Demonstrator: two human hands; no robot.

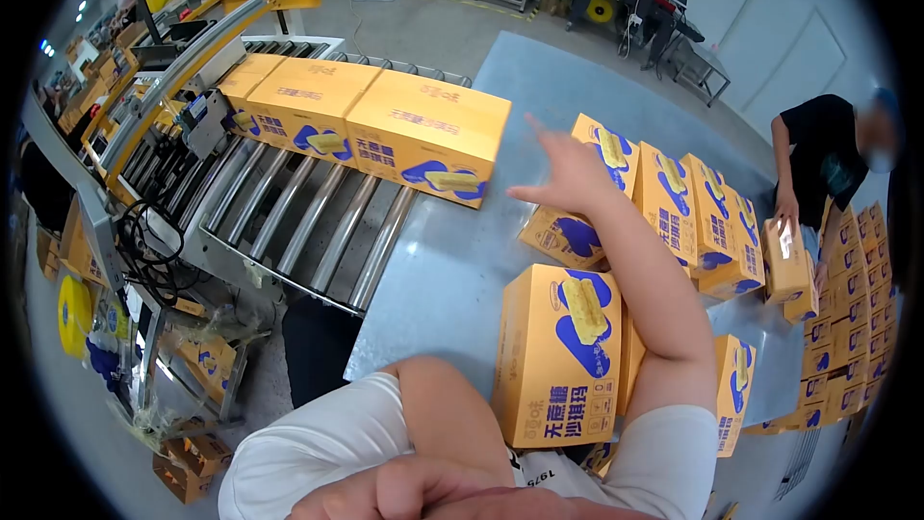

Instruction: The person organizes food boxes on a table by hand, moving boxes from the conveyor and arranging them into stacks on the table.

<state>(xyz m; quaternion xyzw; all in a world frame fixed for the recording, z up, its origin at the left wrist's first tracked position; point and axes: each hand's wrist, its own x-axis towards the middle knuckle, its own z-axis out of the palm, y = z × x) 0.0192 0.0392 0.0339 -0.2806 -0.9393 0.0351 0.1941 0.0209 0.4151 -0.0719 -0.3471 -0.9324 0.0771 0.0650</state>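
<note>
Fingers of the right hand (570, 171) are spread well apart with nothing gripped, just beside the end carton (428, 125) in a row of three, which is carried by the rollers (346, 233) with one end over the table (433, 270). The left hand (414, 489) is seen only partly, its fingers curled; whether anything is held cannot be told

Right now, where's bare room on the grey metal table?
Grey metal table: free at the far end, beyond the upright yellow cardboard cartons, and between the silver rollers and nearest yellow carton. Crowded: right side, cartons close together.
</note>
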